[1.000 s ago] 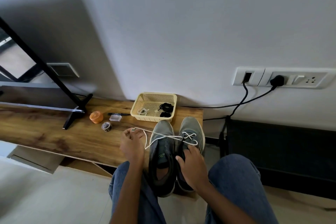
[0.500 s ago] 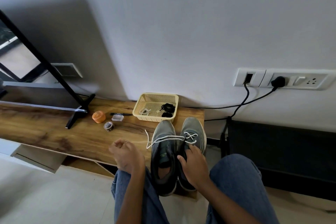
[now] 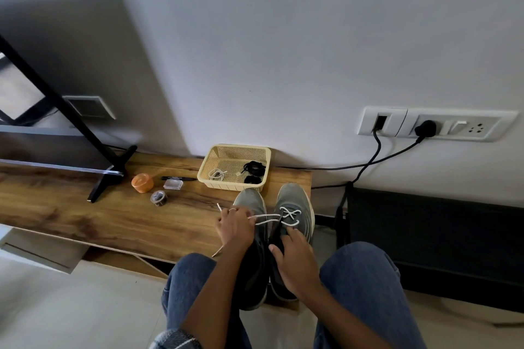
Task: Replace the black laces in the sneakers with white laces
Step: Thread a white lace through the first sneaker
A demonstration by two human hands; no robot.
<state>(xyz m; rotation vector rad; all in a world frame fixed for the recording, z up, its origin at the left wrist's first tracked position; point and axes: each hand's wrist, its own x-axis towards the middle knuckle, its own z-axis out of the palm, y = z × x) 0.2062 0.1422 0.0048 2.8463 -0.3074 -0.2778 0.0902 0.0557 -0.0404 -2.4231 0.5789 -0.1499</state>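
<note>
Basket point(image 3: 209, 160) just behind sneakers point(image 3: 295, 198)

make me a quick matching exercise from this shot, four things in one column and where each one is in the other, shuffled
Things:
1. black laces
2. orange container
3. left hand
4. right hand

Places:
A. on the right sneaker, holding it by its opening
B. in the right part of the yellow basket
C. over the left sneaker, gripping the white lace
D. on the wooden table, left of the basket, near the black pen

Pairs: 1-B, 2-D, 3-C, 4-A
</note>
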